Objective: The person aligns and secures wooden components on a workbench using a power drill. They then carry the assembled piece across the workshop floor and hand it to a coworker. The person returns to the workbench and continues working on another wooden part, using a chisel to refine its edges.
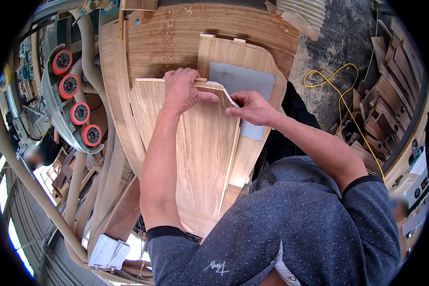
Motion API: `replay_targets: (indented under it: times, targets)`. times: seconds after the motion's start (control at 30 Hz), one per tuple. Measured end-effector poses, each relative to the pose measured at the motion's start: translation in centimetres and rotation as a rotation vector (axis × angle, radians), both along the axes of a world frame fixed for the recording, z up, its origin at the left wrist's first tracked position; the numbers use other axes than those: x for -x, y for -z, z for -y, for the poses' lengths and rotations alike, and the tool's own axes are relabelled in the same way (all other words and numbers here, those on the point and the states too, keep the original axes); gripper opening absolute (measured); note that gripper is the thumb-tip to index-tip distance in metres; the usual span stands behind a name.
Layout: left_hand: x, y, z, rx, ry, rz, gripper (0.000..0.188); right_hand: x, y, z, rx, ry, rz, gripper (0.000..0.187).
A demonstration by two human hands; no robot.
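Note:
A light wooden panel (202, 143) with a shaped far edge is tilted in front of me. My left hand (182, 90) grips that far edge, fingers curled over it and thumb stretched across the face. Beside its fingers lies a short wooden strip (201, 80). A thin pale edge strip (226, 93) follows the stepped right corner. My right hand (252, 107) grips the panel there, thumb in front and fingers bent behind; its fingertips are partly hidden. Under the panel lies another wooden board with rounded corners (245, 51), bearing a grey sheet (267, 80).
A brown wooden worktop (176, 28) extends beyond the panels. Ribbed hoses (107, 157) and a curved guard with red-rimmed wheels (69, 86) stand at the left. Wood offcuts (391, 90) are heaped at the right, near a yellow cable (339, 93) on the dusty floor.

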State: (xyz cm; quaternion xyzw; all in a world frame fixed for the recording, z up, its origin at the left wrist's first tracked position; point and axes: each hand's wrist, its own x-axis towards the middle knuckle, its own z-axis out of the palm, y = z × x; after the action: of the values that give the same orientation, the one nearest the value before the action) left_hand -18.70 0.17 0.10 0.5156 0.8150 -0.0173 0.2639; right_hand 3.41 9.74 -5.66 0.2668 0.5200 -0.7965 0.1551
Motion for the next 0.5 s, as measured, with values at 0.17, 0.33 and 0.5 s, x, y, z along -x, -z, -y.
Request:
replay_targets:
  times: [0.17,0.33,0.5]
  targets:
    - [-0.03,-0.07,0.06,-0.023,-0.002,0.001,0.076,0.01,0.00,-0.02,0.021,0.005,0.004,0.034]
    - [0.02,0.02,-0.07,-0.008,-0.009,0.008,0.076,0.13,-0.41,-0.27,0.035,0.014,0.014,0.033]
    - [-0.04,-0.03,-0.02,-0.012,-0.008,-0.001,0.076,0.01,-0.12,-0.12,0.050,0.019,-0.002,0.033]
